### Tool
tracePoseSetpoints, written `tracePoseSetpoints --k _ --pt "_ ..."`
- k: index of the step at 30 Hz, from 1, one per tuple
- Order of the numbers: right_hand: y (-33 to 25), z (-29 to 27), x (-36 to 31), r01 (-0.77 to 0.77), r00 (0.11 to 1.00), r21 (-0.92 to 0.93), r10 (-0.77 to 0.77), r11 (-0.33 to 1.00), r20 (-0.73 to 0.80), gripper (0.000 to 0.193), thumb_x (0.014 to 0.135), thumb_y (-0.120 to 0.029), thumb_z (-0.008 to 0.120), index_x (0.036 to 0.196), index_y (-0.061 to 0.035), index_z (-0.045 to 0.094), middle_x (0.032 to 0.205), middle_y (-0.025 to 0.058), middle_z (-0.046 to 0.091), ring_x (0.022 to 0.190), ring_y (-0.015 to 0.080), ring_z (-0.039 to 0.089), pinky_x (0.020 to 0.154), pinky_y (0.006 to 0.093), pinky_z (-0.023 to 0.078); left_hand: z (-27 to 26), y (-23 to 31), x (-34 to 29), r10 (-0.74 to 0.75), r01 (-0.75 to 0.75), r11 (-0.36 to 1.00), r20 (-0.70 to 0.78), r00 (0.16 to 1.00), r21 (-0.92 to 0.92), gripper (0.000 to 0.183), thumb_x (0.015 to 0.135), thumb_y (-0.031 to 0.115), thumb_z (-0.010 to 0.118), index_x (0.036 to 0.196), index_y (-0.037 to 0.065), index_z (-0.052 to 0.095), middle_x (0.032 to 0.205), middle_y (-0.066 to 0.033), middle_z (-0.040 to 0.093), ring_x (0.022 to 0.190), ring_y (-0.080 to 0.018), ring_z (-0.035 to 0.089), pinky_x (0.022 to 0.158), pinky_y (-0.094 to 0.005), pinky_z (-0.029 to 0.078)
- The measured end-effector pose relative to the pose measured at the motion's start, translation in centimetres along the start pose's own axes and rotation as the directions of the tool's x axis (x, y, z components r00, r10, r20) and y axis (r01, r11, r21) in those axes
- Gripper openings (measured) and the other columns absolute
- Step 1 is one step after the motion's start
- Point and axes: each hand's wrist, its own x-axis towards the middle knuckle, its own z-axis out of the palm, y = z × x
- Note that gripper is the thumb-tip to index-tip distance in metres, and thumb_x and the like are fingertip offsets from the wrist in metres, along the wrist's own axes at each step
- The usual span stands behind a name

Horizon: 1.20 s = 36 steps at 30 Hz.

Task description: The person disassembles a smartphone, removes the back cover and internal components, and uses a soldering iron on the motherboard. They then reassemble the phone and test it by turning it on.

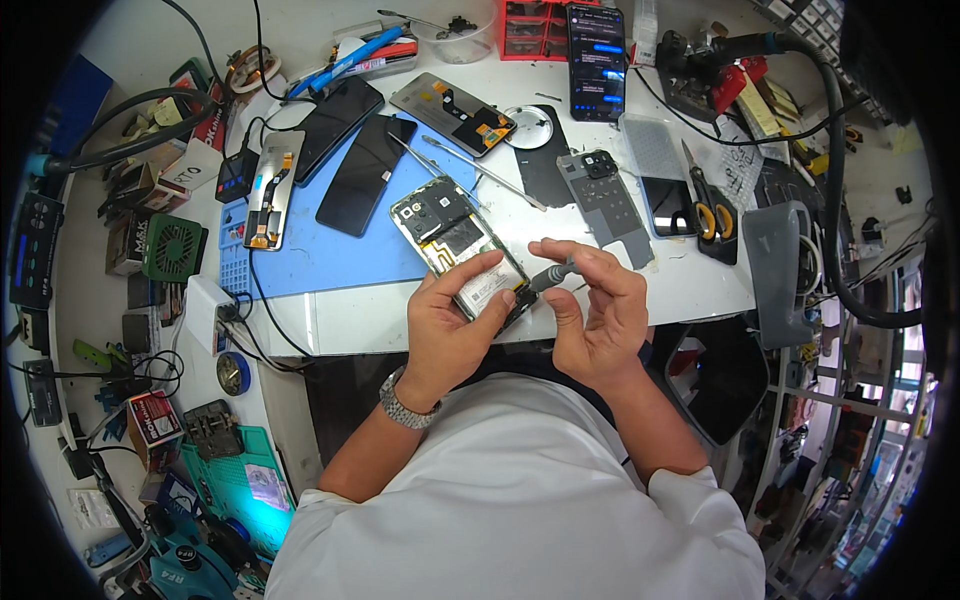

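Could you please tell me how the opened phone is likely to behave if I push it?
The opened phone will probably move as one stiff slab, since its edges look straight. It may be fragile, because its inside lies exposed, with a yellow strip uncovered. Being flat, it should slide rather than roll.

I hold an open-backed smartphone, battery exposed, camera end angled left, a grey cylindrical tool at its near end.

Gap between right hand and scissors
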Motion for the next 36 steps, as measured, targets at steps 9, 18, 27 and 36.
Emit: tracePoseSetpoints --k 9,18,27,36 --pt "-1.7 -1.5 1.3 -0.029 0.999 -0.235 0.036 0.971 0.029 0.052 0.088 0.012 0.084 0.13 -0.0026 0.057 0.121 0.0206 0.071 0.103 0.0268 0.074 0.092 0.037 0.061 0.1 -0.1 0.0 0.024 -0.024 1.0 -0.007 1.0 0.012 0.043 0.093 -0.004 0.082 0.135 -0.003 0.073 0.131 -0.0158 0.063 0.119 -0.0201 0.068 0.102 -0.0318 0.056" --pt "-1.3 -1.0 0.7 -0.084 0.996 -0.139 0.079 0.987 -0.042 0.046 0.088 0.006 0.087 0.126 -0.001 0.061 0.119 0.0218 0.073 0.106 0.0279 0.075 0.089 0.0356 0.06 0.1 -0.1 0.0 0.011 -0.01 0.999 -0.011 1.0 0.04 0.045 0.094 -0.004 0.082 0.137 -0.005 0.071 0.13 -0.0145 0.066 0.115 -0.0167 0.069 0.098 -0.0297 0.058" --pt "-0.8 -1.1 -0.1 -0.076 0.997 -0.125 0.079 0.989 0.013 0.052 0.091 0.019 0.075 0.132 -0.0037 0.052 0.123 0.0208 0.07 0.118 0.0312 0.073 0.092 0.0357 0.058 0.1 -0.1 0.0 0.011 -0.011 0.999 -0.016 1.0 0.044 0.044 0.093 -0.003 0.082 0.136 -0.004 0.072 0.128 -0.0138 0.064 0.115 -0.0175 0.069 0.097 -0.03 0.058" --pt "-0.6 -1.7 0.0 0.009 0.998 -0.195 0.002 0.981 0.055 0.065 0.087 0.018 0.08 0.137 -0.0033 0.045 0.118 0.0199 0.069 0.108 0.0295 0.076 0.086 0.034 0.062 0.2 0.1 0.1 0.004 -0.003 0.999 -0.012 1.0 0.048 0.045 0.093 -0.002 0.083 0.137 -0.004 0.072 0.126 -0.0119 0.063 0.114 -0.0168 0.069 0.097 -0.0294 0.058"
